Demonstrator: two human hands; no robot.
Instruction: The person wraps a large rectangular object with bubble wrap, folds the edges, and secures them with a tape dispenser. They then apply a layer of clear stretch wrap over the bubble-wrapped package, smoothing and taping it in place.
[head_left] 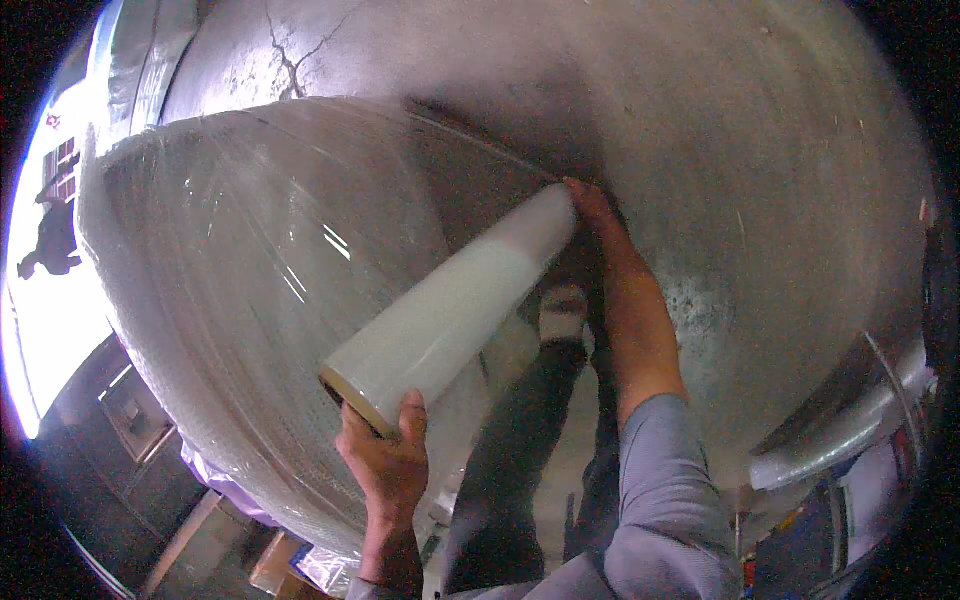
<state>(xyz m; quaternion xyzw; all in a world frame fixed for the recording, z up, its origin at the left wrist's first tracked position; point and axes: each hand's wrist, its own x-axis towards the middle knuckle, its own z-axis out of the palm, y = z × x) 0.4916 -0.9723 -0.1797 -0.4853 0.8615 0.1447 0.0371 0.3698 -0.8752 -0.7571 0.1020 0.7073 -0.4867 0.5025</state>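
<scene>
A large roll of clear stretch film slants in front of me, its near end low on the left and its far end up on the right. My left hand grips the near end, fingers inside the cardboard core and thumb on the outside. At the far end, my right hand holds the roll; most of its fingers are hidden behind it. A sheet of film stretches from the roll toward a big load wrapped in clear plastic, which takes up the left side. What lies under the wrap is hard to make out.
A concrete floor with a crack at the far left surrounds the load. My shoe stands just below the roll. Another shiny plastic-covered roll or bundle lies at the right. Cardboard boxes are at the lower left.
</scene>
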